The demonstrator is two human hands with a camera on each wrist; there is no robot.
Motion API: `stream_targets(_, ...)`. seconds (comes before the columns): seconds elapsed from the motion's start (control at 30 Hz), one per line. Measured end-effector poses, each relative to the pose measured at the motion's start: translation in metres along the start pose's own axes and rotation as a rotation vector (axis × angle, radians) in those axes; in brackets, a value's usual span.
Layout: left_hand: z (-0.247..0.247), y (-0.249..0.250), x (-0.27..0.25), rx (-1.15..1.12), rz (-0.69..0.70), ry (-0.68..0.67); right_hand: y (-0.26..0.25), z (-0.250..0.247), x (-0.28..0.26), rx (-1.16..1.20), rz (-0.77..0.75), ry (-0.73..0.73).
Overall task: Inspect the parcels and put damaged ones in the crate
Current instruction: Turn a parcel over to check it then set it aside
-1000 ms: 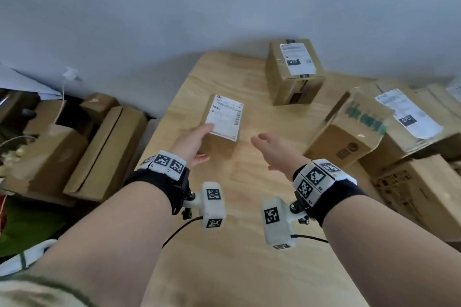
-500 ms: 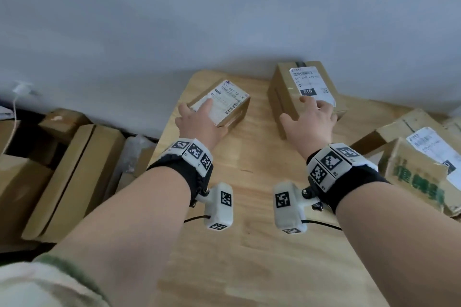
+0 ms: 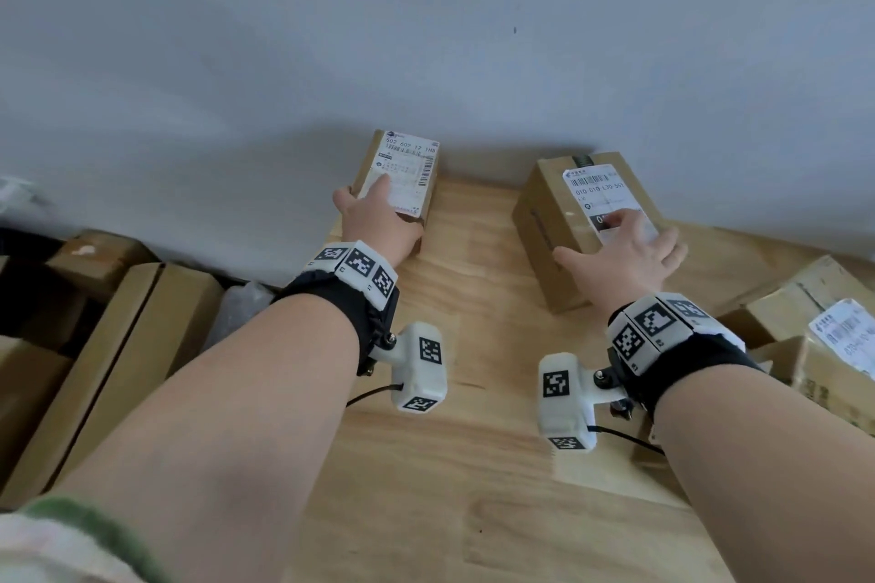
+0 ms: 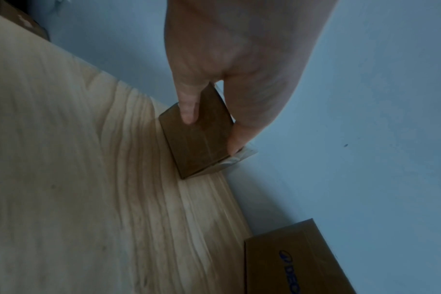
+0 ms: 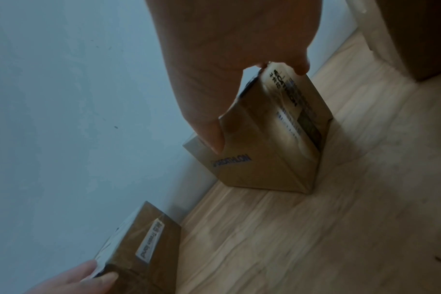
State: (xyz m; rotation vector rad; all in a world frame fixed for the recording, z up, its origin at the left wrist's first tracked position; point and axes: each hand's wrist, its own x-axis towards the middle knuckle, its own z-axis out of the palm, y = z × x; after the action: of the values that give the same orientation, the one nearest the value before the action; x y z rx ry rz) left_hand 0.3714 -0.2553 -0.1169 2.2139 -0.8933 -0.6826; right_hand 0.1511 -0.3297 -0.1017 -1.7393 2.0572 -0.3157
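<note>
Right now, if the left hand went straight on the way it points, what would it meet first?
The wall. The left hand grips the small box and points at the wall just behind it; the box would probably touch first, though the gap is hard to judge.

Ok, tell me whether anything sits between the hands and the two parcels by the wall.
Nothing visible does. The left hand grips the small parcel, and the right hand clasps the larger parcel. The crate is out of view.
</note>
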Motion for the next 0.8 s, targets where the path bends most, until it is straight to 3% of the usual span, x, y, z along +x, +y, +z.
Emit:
stream_targets(0.23,-0.003,0.003,-0.008,0.018,-0.008,-0.03,0.005,-0.012,0.009,-0.075,0.034,-0.064)
stream_targets(0.4,-0.004,0.001,-0.037,-0.024,0.009,0.131,0.015,-0.034,-0.003,-0.213,0.032,-0.126)
stream_targets(0.47,0.0,0.002,-0.052,-0.037,0.012,0.119,0.021,-0.039,-0.02,-0.244,0.006,-0.181)
stream_targets(0.53,0.007,0.004,-0.072,-0.047,0.006,-0.041,0.028,-0.042,-0.042,-0.247,-0.051,-0.257)
stream_targets(0.67,0.017,0.011,-0.136,-0.217,-0.137,-0.521,0.044,-0.049,-0.09,-0.252,-0.172,-0.401)
stream_targets(0.73,0.022,0.008,-0.167,-0.252,-0.216,-0.614,0.055,-0.052,-0.112,-0.249,-0.209,-0.45)
stream_targets(0.8,0.027,-0.001,-0.193,-0.282,-0.264,-0.623,0.071,-0.055,-0.132,-0.24,-0.24,-0.485)
